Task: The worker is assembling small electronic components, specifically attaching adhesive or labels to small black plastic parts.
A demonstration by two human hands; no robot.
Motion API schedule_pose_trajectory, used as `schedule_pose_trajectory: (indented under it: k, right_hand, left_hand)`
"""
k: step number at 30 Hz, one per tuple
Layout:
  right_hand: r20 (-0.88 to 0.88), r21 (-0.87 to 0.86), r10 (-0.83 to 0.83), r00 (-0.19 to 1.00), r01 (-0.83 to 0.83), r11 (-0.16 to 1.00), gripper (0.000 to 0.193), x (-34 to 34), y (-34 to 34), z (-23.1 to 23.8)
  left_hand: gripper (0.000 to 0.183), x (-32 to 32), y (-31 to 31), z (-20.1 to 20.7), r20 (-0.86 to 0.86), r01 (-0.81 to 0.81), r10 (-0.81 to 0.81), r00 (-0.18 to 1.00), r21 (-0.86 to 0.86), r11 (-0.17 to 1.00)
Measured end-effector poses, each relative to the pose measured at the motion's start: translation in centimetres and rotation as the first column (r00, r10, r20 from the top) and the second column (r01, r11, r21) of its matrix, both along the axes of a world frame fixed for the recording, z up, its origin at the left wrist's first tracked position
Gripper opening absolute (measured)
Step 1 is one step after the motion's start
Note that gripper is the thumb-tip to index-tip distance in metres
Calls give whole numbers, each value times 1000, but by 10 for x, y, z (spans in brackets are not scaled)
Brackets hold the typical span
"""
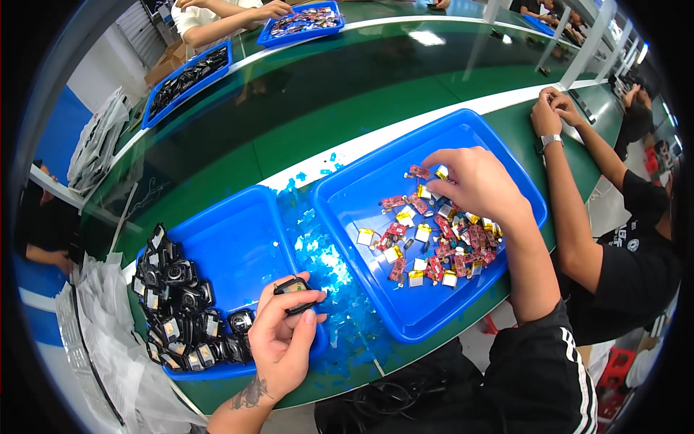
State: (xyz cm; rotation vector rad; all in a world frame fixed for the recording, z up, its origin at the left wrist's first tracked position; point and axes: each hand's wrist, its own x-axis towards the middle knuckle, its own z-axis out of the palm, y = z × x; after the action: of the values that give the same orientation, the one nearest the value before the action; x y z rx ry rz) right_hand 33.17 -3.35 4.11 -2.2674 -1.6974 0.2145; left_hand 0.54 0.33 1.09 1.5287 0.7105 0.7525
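I see the left hand [278,346] gripping a small black plastic casing [290,286] in its curled fingers.
Left of that grip, similar black casings [173,275] pile along one side of a blue rectangular plastic tray [224,235]. Well right of it, the right hand [434,175] bends over red circuit boards with silver-and-yellow battery cells [423,232]; I can't tell whether its fingertips pinch one.

Counter [340,376], far edge: blue tray [191,93], holding black parts; to its right, second blue tray [307,35], small mixed parts.
Left edge: translucent plastic bags [101,141], piled.
Beyond far edge: brown cardboard boxes [170,61].
Near edge, right: co-worker [636,253], black T-shirt, metal-band wristwatch [551,139].
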Motion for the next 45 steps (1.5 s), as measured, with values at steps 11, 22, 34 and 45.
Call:
schedule_pose_trajectory:
  k: [11, 22, 34, 45]
  right_hand:
    - [-701, 229, 68, 710, 134, 964, 21, 13, 7, -7]
    - [-939, 257, 296, -176, 214, 942, 18, 16, 1, 5]
    - [-385, 502, 471, -793, 248, 829, 19, 34, -3, 2]
    - [-694, 293, 464, -550, 373, 880, 23, 39, 2, -13]
  left_hand:
    - [22, 0, 2, 1, 10, 10, -9, 1000, -45, 999]
    - [22, 1, 2, 1, 1, 1, -1, 1000, -41, 999]
    - [22, 2, -1, -1, -8, -37, 37, 999, 12, 999]
    - [21, 1, 1, 0, 12, -11, 11, 1000, -33, 999]
